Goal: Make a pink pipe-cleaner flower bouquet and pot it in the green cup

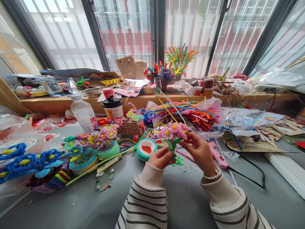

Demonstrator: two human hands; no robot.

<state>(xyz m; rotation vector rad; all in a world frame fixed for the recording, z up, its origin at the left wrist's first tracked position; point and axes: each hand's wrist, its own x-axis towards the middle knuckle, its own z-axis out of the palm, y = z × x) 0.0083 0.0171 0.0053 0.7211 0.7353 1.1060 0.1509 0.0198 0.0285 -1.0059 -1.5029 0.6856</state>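
A small bouquet of pink pipe-cleaner flowers (173, 131) with yellow centres and green stems and leaves is held upright above the grey table. My left hand (162, 158) is closed around its green stems. From the other side, the fingers of my right hand (199, 151) pinch at the bouquet's right edge, by a green leaf and a pink bloom; the exact contact is partly hidden. Just left of the bouquet stands a round turquoise pipe-cleaner pot (147, 150) with a white and orange inside. Green clippings (179, 160) lie on the table behind my hands.
Pink glue gun (218, 156) with its black cord lies at right. Behind is a pile of coloured pipe cleaners (193, 113). At left are blue flowers (26, 162), a bead bracelet (105, 180), a water bottle (82, 113) and a lidded cup (112, 108). Cardboard (254, 144) lies right.
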